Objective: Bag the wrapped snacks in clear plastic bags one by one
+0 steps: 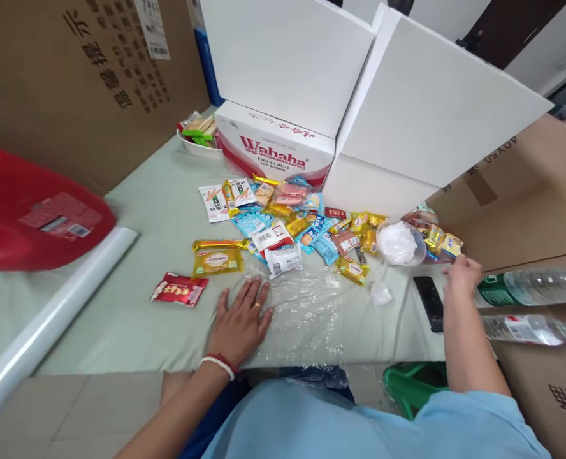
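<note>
My left hand (245, 315) lies flat with its fingers spread, partly on a clear plastic sheet (306, 319) at the table's front. Just beyond its fingertips are a white packet (283, 260) and a yellow snack pack (218, 260); a red packet (179, 289) lies to its left. At the table's right edge, my right hand (463, 277) has curled fingers beside small yellow snack packs (452, 246). Whether it pinches one of them is hidden. A black phone (428, 303) lies left of that forearm, and a bowl with white plastic (400, 243) stands farther in.
A loose pile of snacks (316, 233) spreads before a Wahaha carton (276, 143) and white panels (287, 64). On the left are a red jug (39, 210) and a white roll (58, 319). Plastic bottles (541, 287) lie at right. A snack bowl (199, 150) sits behind.
</note>
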The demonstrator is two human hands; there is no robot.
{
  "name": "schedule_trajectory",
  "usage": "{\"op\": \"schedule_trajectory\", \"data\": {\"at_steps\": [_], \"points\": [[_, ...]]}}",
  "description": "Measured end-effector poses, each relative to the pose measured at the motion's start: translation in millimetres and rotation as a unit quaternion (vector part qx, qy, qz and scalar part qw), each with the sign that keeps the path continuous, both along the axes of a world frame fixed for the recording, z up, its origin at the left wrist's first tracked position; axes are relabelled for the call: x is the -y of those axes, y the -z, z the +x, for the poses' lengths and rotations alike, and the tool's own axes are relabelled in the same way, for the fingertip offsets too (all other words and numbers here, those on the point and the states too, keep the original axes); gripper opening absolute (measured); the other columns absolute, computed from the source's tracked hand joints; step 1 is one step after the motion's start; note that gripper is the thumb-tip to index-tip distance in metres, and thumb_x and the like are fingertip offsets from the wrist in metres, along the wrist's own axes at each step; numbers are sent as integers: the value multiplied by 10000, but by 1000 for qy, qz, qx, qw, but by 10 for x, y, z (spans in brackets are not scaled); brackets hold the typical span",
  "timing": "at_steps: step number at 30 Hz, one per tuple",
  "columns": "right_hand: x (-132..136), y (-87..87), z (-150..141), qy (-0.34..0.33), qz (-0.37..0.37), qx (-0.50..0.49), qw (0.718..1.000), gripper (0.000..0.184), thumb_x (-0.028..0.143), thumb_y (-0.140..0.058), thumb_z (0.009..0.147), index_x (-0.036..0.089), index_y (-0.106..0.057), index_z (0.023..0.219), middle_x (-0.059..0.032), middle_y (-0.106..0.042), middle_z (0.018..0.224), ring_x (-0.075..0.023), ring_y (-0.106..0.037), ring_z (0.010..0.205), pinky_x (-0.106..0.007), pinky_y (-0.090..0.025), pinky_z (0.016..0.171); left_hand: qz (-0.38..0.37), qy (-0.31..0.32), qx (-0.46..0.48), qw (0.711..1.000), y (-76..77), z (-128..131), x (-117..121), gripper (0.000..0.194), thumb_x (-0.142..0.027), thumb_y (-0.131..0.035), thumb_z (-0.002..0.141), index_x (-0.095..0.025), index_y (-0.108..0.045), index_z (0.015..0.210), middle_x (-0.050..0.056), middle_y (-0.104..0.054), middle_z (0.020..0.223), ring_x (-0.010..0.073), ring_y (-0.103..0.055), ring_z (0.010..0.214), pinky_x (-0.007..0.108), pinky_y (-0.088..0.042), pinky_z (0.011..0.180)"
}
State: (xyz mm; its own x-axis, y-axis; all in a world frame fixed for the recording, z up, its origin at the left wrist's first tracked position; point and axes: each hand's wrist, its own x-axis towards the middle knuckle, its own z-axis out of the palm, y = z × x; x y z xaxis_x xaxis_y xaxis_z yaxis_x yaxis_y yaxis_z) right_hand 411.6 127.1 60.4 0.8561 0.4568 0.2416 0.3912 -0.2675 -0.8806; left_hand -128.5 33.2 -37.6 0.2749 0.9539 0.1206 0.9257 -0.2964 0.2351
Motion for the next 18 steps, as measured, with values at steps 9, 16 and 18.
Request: {"op": "schedule_trajectory", "data": {"at_steps": [9,16,18], "points": [[-771,446,351,41,13,-291,956,89,242,-519,1007,179,-576,1031,-9,-639,837,-106,-625,624,-266,-616,662,14,-9,-18,1000,20,21,0,568,-411,-387,1027,-224,-451,1559,122,-404,1638,327,-411,1499,646,-169,1240],[-1463,253,477,-18,-6,-347,938,387,426,-485,1036,173,-533,1325,-126,-656,1181,-138,-704,922,-314,-607,870,7,-11,-30,999,7,31,-13,579,-422,-381,1020,-238,-444,1565,126,-421,1628,332,-422,1493,647,-182,1235],[-1534,147,456,-61,-16,-360,931,470,473,-434,1043,135,-518,1358,-182,-629,1253,-171,-700,1020,-329,-600,896,2,-13,-34,999,-1,36,-14,577,-423,-381,1021,-240,-447,1564,125,-415,1632,327,-420,1494,642,-175,1238]]}}
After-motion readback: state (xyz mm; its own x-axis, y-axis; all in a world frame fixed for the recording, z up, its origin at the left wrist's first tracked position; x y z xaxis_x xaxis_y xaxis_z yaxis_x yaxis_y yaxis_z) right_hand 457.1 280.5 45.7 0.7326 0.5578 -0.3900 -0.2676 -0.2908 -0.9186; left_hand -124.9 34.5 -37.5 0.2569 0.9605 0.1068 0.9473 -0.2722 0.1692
